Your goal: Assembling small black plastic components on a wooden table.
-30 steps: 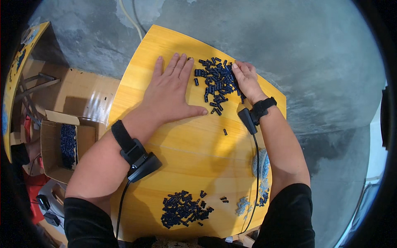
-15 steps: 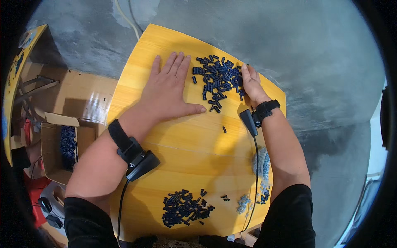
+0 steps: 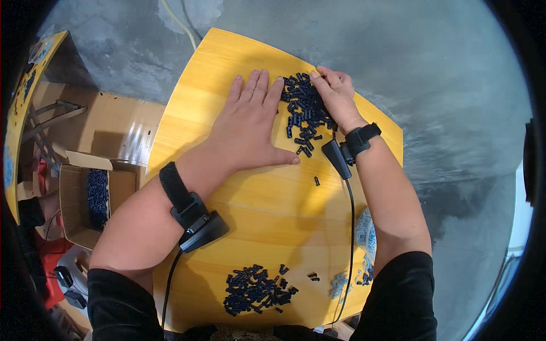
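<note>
A pile of small black cylindrical parts lies on the far part of the yellow wooden table. My left hand rests flat at the pile's left side, fingers spread and thumb stretched out below it. Along the right side of the pile, my right hand is set edge-on, its fingers reaching around the far right corner and touching the parts. Those fingers are partly hidden, but nothing shows gripped in them. One loose black part sits below the pile. Each wrist wears a black strap with a cabled device.
Near me lies a second heap of black parts. At the right edge are a clear bag of small silvery pieces and a loose silvery heap. A cardboard box of dark parts stands left, near another table.
Both hands have closed in on the pile: the left has moved right against it, the right has shifted left and farther away. The pile is narrower now.
</note>
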A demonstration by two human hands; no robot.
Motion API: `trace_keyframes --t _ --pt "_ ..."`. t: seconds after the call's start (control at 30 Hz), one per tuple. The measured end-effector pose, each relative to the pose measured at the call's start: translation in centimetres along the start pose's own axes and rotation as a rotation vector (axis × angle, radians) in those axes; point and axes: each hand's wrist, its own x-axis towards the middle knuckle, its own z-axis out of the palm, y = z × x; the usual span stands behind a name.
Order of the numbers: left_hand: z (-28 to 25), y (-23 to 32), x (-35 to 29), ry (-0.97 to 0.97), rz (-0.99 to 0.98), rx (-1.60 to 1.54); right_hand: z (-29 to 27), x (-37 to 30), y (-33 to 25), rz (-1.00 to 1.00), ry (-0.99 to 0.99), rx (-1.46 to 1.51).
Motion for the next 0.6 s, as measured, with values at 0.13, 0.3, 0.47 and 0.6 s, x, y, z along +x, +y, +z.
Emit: trace_keyframes --t 0.13,0.3,0.47,0.6 --pt "0.1 0.4 0.1 -0.003 -0.012 -0.030 -0.1 0.1 0.1 -0.173 -0.088 -0.045" --pt "0.3 0.6 0.3 0.011 -0.017 0.049 0.6 -0.1 -0.4 -0.342 -0.128 -0.155" --pt "0.9 0.5 0.6 0.028 0.034 0.015 1.4 -0.6 -1.0 -0.386 -0.138 -0.162" --pt "1.2 0.6 0.6 0.029 0.061 0.075 1.9 -1.1 -1.1 -0.409 -0.144 -0.163"
